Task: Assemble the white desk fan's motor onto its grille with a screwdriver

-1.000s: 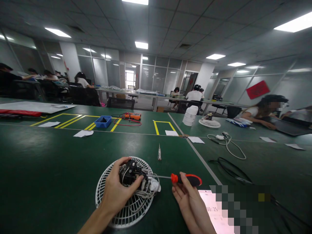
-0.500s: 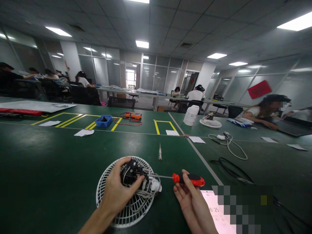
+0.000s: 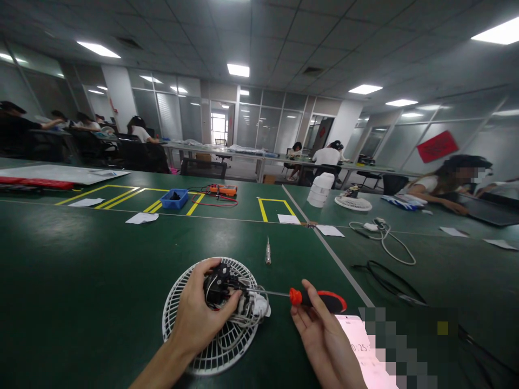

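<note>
My left hand [image 3: 199,319] is wrapped around a black fan motor [image 3: 218,283], which rests on a round white fan grille [image 3: 174,316]. Grey wires and a white plastic part [image 3: 259,306] lie bunched beside the motor. In my right hand [image 3: 320,337], thumb and fingers pinch the red and black handle of a screwdriver [image 3: 320,300]. Its shaft runs left, nearly level, and the tip meets the motor's side near my left thumb; the exact contact is hidden. Beyond the grille, a small clear-handled screwdriver [image 3: 268,253] lies on the green table [image 3: 101,292].
A blue bin [image 3: 174,200] and an orange multimeter [image 3: 223,190] sit at the back left. At the back right stand a white cylinder [image 3: 319,190] and another fan grille [image 3: 352,202]. Cables [image 3: 389,281] lie to the right, with a lit phone [image 3: 365,351] by my right wrist. A co-worker [image 3: 441,183] sits far right.
The whole view has shifted slightly. The screwdriver's handle has turned a little between my right fingers, while my left hand keeps its hold on the motor.
</note>
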A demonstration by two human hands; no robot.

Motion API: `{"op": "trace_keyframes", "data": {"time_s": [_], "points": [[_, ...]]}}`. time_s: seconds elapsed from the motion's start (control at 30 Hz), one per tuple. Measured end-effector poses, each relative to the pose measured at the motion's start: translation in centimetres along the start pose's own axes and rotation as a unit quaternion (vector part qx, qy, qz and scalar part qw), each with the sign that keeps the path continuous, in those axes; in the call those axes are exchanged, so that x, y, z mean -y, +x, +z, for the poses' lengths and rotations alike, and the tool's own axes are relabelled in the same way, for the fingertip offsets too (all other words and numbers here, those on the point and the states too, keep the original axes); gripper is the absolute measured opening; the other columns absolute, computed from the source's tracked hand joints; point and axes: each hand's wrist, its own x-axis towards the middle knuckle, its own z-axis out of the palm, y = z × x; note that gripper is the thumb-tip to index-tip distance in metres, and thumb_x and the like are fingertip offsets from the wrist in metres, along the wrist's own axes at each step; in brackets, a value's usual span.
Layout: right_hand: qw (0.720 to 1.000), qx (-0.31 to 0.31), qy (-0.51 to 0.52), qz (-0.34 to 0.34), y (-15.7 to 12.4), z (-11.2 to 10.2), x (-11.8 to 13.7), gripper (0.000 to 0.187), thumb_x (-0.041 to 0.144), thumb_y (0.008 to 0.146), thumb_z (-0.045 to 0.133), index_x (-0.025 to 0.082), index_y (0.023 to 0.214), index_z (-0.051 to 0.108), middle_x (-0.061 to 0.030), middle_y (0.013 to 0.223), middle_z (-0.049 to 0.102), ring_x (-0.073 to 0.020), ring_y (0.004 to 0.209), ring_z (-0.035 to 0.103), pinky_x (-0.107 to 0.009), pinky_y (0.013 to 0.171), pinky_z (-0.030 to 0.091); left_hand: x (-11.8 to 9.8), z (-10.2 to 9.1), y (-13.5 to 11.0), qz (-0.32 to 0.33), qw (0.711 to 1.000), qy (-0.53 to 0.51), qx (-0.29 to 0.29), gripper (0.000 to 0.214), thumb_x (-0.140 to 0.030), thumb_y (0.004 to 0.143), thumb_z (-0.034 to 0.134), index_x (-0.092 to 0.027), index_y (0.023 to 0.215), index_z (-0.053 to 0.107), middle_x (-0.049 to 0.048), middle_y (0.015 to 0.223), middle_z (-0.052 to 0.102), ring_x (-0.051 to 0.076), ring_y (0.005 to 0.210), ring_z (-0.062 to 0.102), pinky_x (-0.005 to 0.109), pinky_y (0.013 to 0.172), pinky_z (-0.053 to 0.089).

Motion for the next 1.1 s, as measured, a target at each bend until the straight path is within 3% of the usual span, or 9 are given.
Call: {"op": "trace_keyframes", "data": {"time_s": [0.17,0.27,0.4,0.67,0.83,0.97,1.1], "points": [[0.999,0.023,0.030,-0.006,0.0,-0.1,0.2,0.057,0.013,0.056,0.091,0.023,0.108,0.071,-0.0064,0.116,0.073,-0.0249,0.108,0.070,-0.034,0.089,0.062,0.0,-0.1,-0.1,0.003,1.000,0.004,0.000,0.057,-0.040,0.081,0.074,-0.024,0.129,0.049,0.0088,0.123,0.061,0.026,0.111,0.063,0.048,0.099,0.056],[0.999,0.029,0.024,0.000,0.3,-0.5,-0.3,0.060,0.023,0.060,0.092,0.023,0.115,0.069,-0.0084,0.113,0.074,-0.0247,0.107,0.071,-0.035,0.088,0.062,0.1,-0.1,0.0,0.010,1.000,0.011,0.002,0.058,-0.040,0.080,0.074,-0.024,0.130,0.049,0.0091,0.124,0.061,0.026,0.111,0.063,0.048,0.099,0.056],[0.999,0.031,-0.023,0.011,0.5,-0.8,-1.0,0.063,0.037,0.065,0.093,0.025,0.121,0.066,-0.0035,0.093,0.075,-0.0217,0.091,0.073,-0.032,0.078,0.062,0.1,-0.1,0.0,0.009,1.000,0.007,0.003,0.059,-0.043,0.081,0.074,-0.024,0.131,0.048,0.0091,0.125,0.060,0.026,0.110,0.063,0.048,0.099,0.056],[1.000,0.017,0.021,0.011,-0.4,0.2,0.2,0.053,0.015,0.054,0.089,0.023,0.103,0.071,-0.0047,0.104,0.075,-0.0242,0.103,0.072,-0.035,0.088,0.061,0.0,-0.1,-0.1,-0.004,1.000,0.004,-0.011,0.059,-0.045,0.081,0.075,-0.024,0.130,0.049,0.0080,0.122,0.062,0.025,0.108,0.065,0.046,0.096,0.057],[0.999,-0.022,0.000,0.033,-0.1,0.5,-0.1,0.037,0.031,0.065,0.088,0.021,0.095,0.069,-0.0088,0.095,0.076,-0.0252,0.093,0.073,-0.037,0.080,0.063,0.0,-0.1,-0.1,0.000,1.000,-0.006,-0.003,0.059,-0.042,0.082,0.074,-0.025,0.131,0.048,0.0079,0.126,0.060,0.025,0.110,0.064,0.045,0.098,0.056],[0.999,-0.017,-0.023,0.027,-0.2,0.3,0.1,0.048,0.027,0.059,0.092,0.021,0.101,0.071,-0.0058,0.087,0.076,-0.0217,0.076,0.071,-0.035,0.071,0.062,0.1,-0.2,-0.2,0.000,1.000,-0.007,-0.005,0.060,-0.041,0.081,0.076,-0.025,0.132,0.048,0.0078,0.126,0.060,0.024,0.112,0.063,0.045,0.100,0.055],[0.999,0.010,-0.032,-0.011,-0.9,0.3,0.5,0.060,0.023,0.050,0.095,0.022,0.106,0.071,-0.0045,0.097,0.075,-0.0220,0.085,0.071,-0.033,0.075,0.061,0.2,-0.2,-0.3,0.000,1.000,-0.003,-0.002,0.063,-0.041,0.080,0.077,-0.025,0.133,0.047,0.0077,0.128,0.059,0.025,0.113,0.062,0.046,0.102,0.054]]}}
